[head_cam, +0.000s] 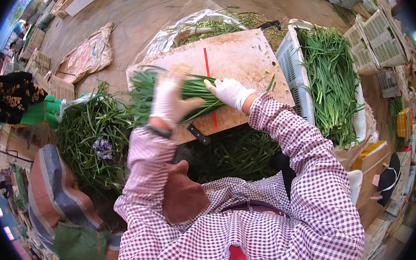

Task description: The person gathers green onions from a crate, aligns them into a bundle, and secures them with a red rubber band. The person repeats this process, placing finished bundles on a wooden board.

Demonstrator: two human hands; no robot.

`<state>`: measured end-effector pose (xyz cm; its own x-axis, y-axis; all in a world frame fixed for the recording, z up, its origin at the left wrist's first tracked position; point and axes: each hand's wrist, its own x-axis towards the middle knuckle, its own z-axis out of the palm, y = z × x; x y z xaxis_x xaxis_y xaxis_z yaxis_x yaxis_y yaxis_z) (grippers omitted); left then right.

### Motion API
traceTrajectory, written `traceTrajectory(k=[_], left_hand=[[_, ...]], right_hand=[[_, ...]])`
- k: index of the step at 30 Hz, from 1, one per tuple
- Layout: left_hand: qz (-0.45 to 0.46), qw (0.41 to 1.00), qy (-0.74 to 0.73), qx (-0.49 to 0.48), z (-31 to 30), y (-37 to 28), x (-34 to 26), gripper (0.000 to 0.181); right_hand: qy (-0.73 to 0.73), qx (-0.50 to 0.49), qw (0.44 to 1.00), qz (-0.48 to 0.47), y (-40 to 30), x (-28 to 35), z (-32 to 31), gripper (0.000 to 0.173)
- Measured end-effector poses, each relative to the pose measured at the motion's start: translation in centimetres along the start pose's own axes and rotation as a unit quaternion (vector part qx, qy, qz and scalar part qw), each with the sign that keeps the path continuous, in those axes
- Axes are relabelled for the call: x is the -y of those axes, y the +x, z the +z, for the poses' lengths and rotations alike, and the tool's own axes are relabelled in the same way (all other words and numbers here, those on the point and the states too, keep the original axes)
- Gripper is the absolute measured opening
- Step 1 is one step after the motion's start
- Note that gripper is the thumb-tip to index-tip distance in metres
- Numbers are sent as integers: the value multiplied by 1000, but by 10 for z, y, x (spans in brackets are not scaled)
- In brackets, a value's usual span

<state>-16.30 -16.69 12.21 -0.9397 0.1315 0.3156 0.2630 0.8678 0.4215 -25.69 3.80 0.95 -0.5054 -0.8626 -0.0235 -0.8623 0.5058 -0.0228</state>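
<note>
A bunch of long green leaves, apparently garlic chives, lies across a worn board with a red line marked on it. My right hand, in a whitish glove, grips the bunch at its right part, thumb on top. Blurred by motion, my gloved left hand is over the leafy left part, thumb spread from the fingers; whether it presses the leaves is unclear. A knife with a black riveted handle sticks out at the board's near edge, its blade hidden.
On the right, a white plastic crate holds bundled chives. A heap of loose leaves stands at my left, and more lie below the board. Beyond it is a white sack with trimmings. A flattened sack lies on the floor.
</note>
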Motion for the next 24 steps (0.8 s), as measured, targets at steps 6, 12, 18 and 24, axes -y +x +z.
traceTrajectory(k=[6, 12, 18, 24], left_hand=[[-40, 974, 59, 216, 125, 25, 7, 129], [-34, 967, 104, 229, 143, 27, 15, 118], [-51, 954, 126, 266, 136, 32, 8, 116], [-70, 945, 99, 303, 133, 45, 16, 108]], right_hand=[[-32, -66, 997, -11, -14, -13, 13, 42], [145, -165, 926, 308, -81, -62, 33, 28], [510, -378, 642, 430, -80, -9, 70, 51], [556, -425, 558, 446, -52, 39, 67, 67]])
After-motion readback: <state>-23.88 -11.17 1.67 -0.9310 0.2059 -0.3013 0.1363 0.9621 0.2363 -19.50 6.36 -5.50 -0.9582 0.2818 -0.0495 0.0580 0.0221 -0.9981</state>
